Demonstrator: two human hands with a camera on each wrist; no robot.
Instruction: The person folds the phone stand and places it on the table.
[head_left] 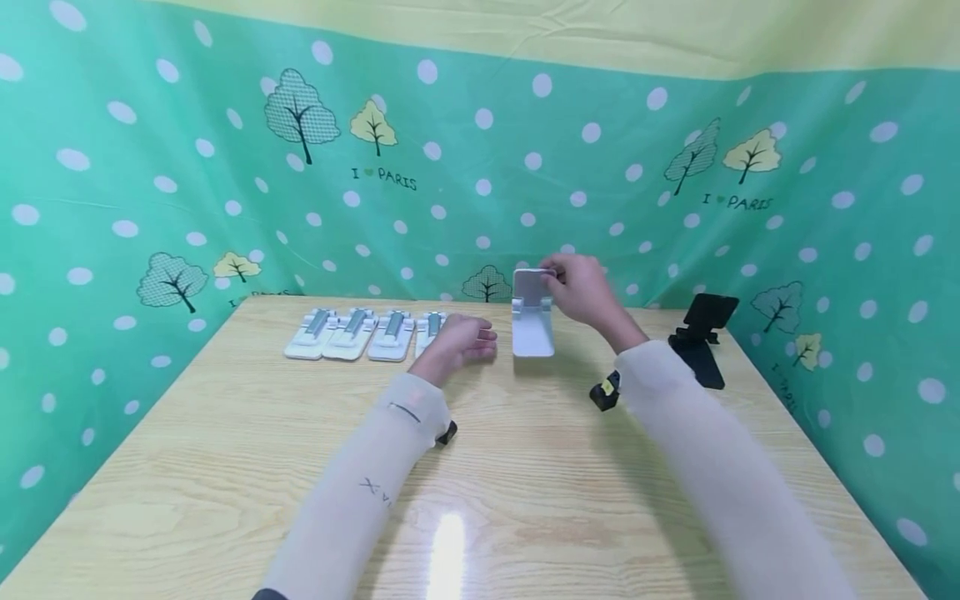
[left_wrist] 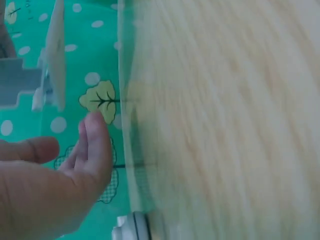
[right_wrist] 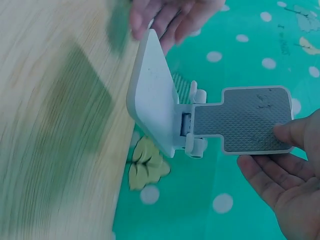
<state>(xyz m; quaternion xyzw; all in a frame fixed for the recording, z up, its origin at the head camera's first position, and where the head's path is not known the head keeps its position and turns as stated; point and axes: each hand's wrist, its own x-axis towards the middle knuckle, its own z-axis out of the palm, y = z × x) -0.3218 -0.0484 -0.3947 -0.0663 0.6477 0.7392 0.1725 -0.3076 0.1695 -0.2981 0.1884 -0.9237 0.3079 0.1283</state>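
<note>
A white folding phone stand hangs unfolded above the back of the table, its plates hinged apart. My right hand pinches its upper plate at the edge. In the right wrist view the thumb lies on that plate's grey textured pad, with fingers beneath. My left hand is held to the left of the stand, fingers loosely extended and apart from it, as the left wrist view also shows. Behind and left of this hand, several folded white phone stands lie in a row; the hand partly covers the rightmost one.
A black phone stand stands unfolded at the table's right side. Black wrist-worn devices show by the sleeves. A green dotted cloth hangs behind the wooden table and along its sides.
</note>
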